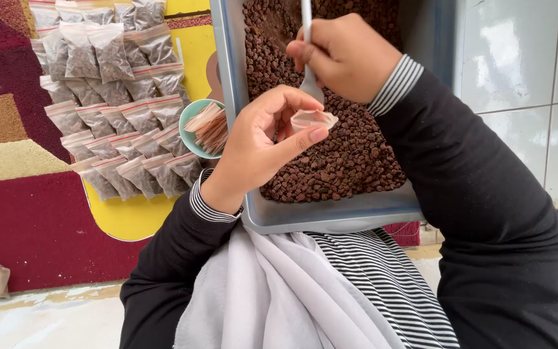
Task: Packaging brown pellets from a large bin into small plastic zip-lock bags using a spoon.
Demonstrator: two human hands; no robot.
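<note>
Clear small bag (313,119) in left hand (259,142), one spoon (307,58) in right hand (347,55)

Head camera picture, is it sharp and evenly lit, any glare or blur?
Head view: soft daylight, no hard shadows; pale glare on the tiled wall; left hand and small bag sharp; spoon in the right hand slightly soft; straight edges bend near the borders.
</note>
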